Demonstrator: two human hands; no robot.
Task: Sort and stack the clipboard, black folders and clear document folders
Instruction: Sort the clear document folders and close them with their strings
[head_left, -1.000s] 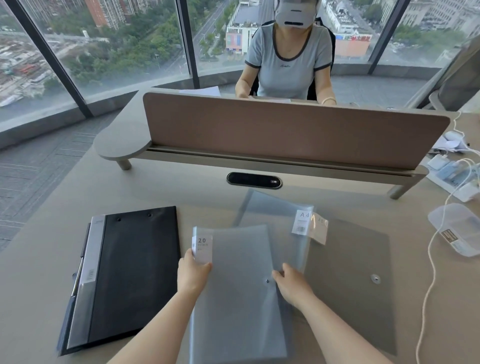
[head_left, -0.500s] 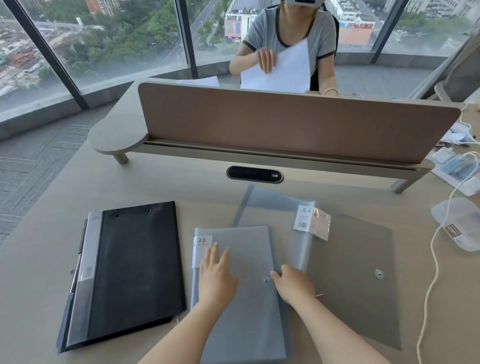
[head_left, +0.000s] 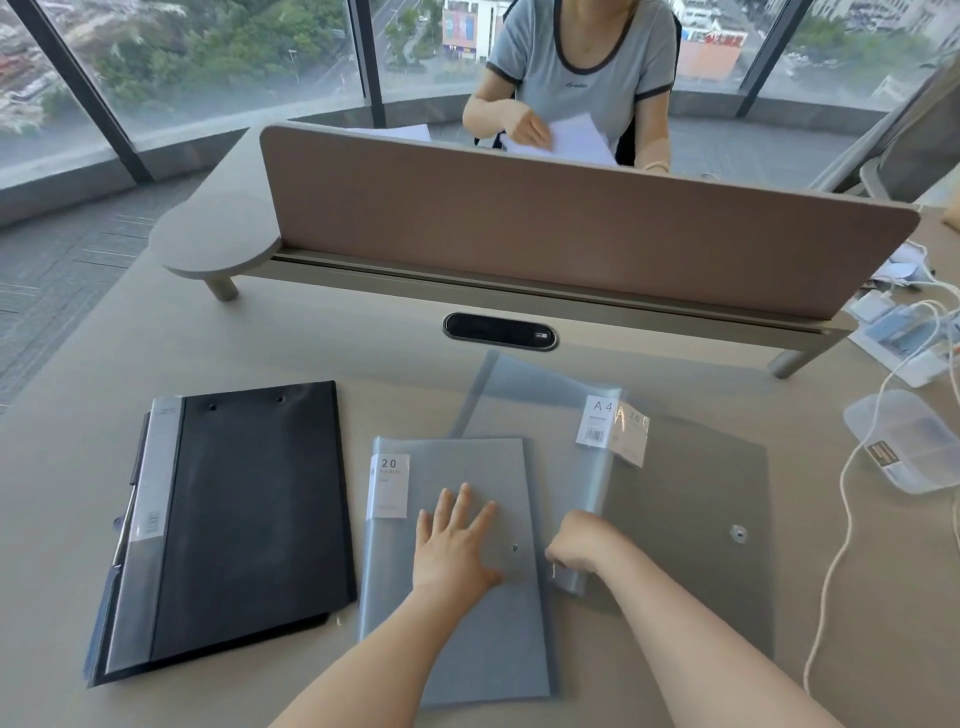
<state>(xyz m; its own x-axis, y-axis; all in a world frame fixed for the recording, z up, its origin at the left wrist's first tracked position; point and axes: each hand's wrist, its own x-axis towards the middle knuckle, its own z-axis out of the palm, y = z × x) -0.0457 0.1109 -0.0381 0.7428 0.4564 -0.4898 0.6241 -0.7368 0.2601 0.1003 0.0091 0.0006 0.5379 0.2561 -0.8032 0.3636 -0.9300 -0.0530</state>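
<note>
A stack of black folders lies on the left of the desk, a grey-spined one on top. In the middle lies a clear document folder with a "20" label. My left hand rests flat on it, fingers spread. To its right a second clear folder with an "A4" label overlaps a smoky snap-button envelope. My right hand pinches the lower edge of that second clear folder. I cannot pick out a clipboard.
A brown divider panel on a low shelf runs across the desk's far side; a person sits behind it handling paper. A clear plastic box, white cables and small items lie at the right edge. A black cable port sits mid-desk.
My left hand let go of the "20" folder's top corner and now lies flat on it. The folder settled onto the desk. My right hand shifted slightly right onto the "A4" folder's edge.
</note>
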